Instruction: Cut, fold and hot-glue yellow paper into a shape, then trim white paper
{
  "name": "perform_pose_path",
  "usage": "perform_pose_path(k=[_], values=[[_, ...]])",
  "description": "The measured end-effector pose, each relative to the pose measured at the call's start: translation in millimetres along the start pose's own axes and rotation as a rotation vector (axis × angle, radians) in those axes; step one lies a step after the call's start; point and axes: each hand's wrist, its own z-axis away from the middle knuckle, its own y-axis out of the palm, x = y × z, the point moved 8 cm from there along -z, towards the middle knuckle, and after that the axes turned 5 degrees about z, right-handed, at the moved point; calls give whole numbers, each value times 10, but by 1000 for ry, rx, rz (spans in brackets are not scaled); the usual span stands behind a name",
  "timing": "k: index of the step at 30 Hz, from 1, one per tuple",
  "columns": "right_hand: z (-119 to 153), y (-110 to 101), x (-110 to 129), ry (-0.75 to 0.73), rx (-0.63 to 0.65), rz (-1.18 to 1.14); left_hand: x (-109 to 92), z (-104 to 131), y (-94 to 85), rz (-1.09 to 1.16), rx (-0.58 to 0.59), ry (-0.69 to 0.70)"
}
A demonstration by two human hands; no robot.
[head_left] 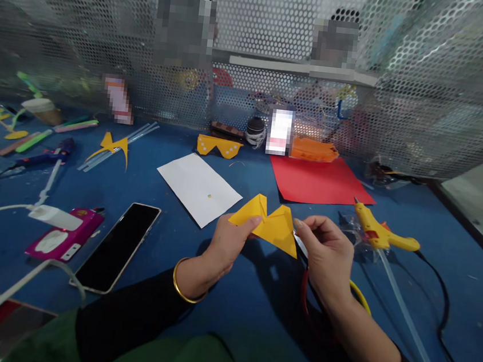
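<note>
A folded yellow paper piece [277,228] with two peaks is held above the blue table, pinched between the thumb and fingers of my left hand [233,238]. Close to the paper's right corner, the thumb and fingertips of my right hand [327,250] are pressed together; what they hold, if anything, is too small to tell. Under my right hand lie scissors with a red and yellow handle [360,297], partly hidden by the hand and wrist. A white sheet [200,188] lies just beyond my left hand.
Right: a yellow glue gun [385,233] with its cord. Behind: red paper [323,181], a yellow mask shape [218,146], a lit phone [280,130] and a perforated metal screen [261,27]. Left: a dark phone [117,248], a purple box [67,234], cables and a blue glue gun [49,155].
</note>
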Motion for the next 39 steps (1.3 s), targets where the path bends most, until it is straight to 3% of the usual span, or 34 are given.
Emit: perform_pose_path(k=[5,14,28,39], values=[[0,25,28,-16,-3,-116,18,-1,1,11,2,-6],[-5,26,-117,111,-16,-232,-12,11,-5,32,-25,0],[-3,7,-37,4,10,-203,-31,13,-15,9,-42,2],[50,-7,135,-97,9,-22,-21,-12,-36,-1,-46,17]])
